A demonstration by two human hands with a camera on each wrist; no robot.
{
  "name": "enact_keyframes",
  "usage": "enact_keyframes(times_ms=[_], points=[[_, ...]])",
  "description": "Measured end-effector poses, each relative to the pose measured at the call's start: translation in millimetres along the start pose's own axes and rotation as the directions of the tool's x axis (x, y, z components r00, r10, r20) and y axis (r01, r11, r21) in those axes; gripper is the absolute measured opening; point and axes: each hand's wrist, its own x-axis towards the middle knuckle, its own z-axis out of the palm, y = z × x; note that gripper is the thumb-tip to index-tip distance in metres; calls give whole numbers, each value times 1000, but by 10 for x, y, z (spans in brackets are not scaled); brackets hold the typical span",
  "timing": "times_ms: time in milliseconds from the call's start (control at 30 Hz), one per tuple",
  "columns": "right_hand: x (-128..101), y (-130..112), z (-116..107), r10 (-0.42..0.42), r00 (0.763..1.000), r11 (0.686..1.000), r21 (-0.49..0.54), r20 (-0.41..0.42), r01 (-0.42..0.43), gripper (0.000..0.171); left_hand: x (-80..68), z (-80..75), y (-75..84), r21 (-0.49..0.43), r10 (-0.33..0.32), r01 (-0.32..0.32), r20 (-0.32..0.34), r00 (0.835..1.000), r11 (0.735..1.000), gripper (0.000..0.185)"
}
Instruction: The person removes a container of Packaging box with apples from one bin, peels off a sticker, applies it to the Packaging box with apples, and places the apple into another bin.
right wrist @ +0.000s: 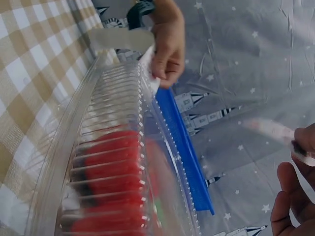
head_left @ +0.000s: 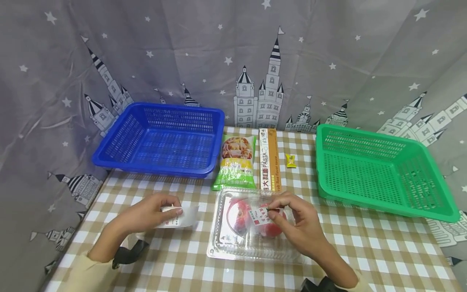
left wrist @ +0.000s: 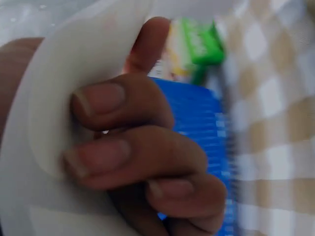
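A clear plastic clamshell box [head_left: 223,247] with red fruit inside lies on the checked table in front of me. My right hand [head_left: 271,211] pinches a white and red label [head_left: 258,217] on the box's lid. Left of the box, my left hand [head_left: 171,211] holds a white paper strip [head_left: 186,218] just above the table. In the left wrist view the fingers [left wrist: 123,137] curl round that white strip [left wrist: 44,123]. The right wrist view shows the box [right wrist: 113,147] close up, the left hand [right wrist: 165,59] beyond it, and the label [right wrist: 273,130] at my right fingertips [right wrist: 295,196].
An empty blue basket [head_left: 160,140] stands at the back left and an empty green basket [head_left: 379,170] at the right. Between them lie a green noodle packet [head_left: 236,162], a long pasta box [head_left: 270,160] and a small yellow sachet [head_left: 290,160]. A starred grey curtain surrounds the table.
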Motion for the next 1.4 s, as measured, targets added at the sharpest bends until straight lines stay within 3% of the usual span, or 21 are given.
enact_keyframes(times_ms=[200, 300, 400, 500, 667, 833, 1167, 1267, 1400], points=[[-14, 20, -25, -8, 1000, 1000, 4, -1, 8, 35, 15, 120, -287, 32, -56, 56, -2, 998, 998, 19], [-24, 26, -17, 10, 1000, 1000, 18, -7, -10, 37, 55, 168, -365, 150, -56, 61, -40, 998, 987, 18], [-31, 23, -10, 40, 999, 999, 28, -12, -40, 37, 98, 210, -412, 309, -46, 78, -107, 993, 948, 13], [-40, 10, -13, 96, 995, 995, 26, -19, -95, 37, 145, 257, -461, 442, 7, 70, -171, 985, 894, 9], [-64, 7, -31, 203, 979, 979, 15, -22, -203, 35, 221, 347, -471, 564, 99, 44, -221, 970, 825, 13], [-94, 28, -46, 256, 966, 967, 16, -27, -255, 24, 281, 409, -408, 594, 97, 76, -254, 962, 801, 15], [-107, 49, -53, 303, 950, 952, -23, -77, -305, 24, 313, 430, -254, 584, 142, 55, -286, 948, 810, 9], [-100, 46, -55, 327, 942, 944, -22, -83, -329, 22, 316, 446, -181, 599, 200, 24, -305, 931, 800, 10], [-102, 46, -51, 338, 937, 940, -24, -84, -341, 21, 318, 488, -55, 618, 297, -35, -326, 897, 785, 8]])
